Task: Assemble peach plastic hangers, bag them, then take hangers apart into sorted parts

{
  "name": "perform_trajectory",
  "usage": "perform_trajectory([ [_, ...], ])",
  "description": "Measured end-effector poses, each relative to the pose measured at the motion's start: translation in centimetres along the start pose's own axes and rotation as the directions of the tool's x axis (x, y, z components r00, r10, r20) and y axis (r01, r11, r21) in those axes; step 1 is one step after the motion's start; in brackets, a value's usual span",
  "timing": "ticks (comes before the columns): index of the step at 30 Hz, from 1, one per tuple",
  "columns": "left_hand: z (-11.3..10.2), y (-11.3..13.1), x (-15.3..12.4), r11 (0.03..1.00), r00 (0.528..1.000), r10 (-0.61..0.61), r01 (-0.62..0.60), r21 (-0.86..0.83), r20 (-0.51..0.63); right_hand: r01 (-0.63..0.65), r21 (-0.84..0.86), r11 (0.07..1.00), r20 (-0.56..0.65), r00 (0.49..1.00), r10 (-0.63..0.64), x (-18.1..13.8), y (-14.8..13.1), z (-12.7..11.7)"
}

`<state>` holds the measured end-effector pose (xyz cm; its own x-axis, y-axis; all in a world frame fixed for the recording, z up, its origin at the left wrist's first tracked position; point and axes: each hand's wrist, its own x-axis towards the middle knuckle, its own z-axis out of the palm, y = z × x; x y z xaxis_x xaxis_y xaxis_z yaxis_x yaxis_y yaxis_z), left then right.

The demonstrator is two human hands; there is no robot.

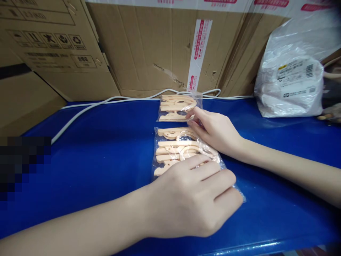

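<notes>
While right hand (220, 131) angles inward, left hand (190, 197) arches, perhaps gripping packet (173, 144).

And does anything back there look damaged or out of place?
Yes: the cardboard box at the back has a ragged torn patch low on its front, left of the white tape, where the surface looks scraped open. I see nothing spilled around the near bag or far bag of wooden pieces.

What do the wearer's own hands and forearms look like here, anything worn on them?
The left hand and right hand are ungloved, with no ring in sight. No watch, bracelet or sleeve shows along either slim forearm, and I see no markings. Some fingertips are hidden, so I can't describe every nail.
</notes>
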<state>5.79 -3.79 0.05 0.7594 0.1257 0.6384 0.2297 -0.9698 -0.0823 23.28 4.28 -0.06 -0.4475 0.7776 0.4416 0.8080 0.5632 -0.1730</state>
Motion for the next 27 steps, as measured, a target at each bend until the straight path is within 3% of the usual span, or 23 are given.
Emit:
perform_trajectory([
  [6,0.0,0.2,-0.1,1.000,1.000,0.015,-0.015,0.012,0.011,0.140,-0.153,0.978,-0.098,0.983,-0.156,0.1,0.0,-0.1],
  [12,0.0,0.8,-0.4,1.000,0.999,0.024,-0.024,0.001,0.023,0.226,-0.285,0.932,-0.106,0.958,-0.265,0.3,0.3,-0.8],
  [17,0.1,0.5,-0.3,0.999,0.999,-0.009,0.007,0.044,0.042,0.294,-0.210,0.932,-0.063,0.948,-0.313,-0.5,0.4,-2.6],
  [21,0.1,0.2,-0.1,0.998,0.996,-0.042,0.039,0.043,0.082,0.349,-0.078,0.934,0.057,0.937,-0.346,-1.8,0.6,-3.6],
  [27,0.0,0.0,-0.4,0.973,0.964,-0.212,0.194,0.122,0.163,0.294,0.131,0.947,0.219,0.923,-0.317,-3.0,1.2,-3.1],
])
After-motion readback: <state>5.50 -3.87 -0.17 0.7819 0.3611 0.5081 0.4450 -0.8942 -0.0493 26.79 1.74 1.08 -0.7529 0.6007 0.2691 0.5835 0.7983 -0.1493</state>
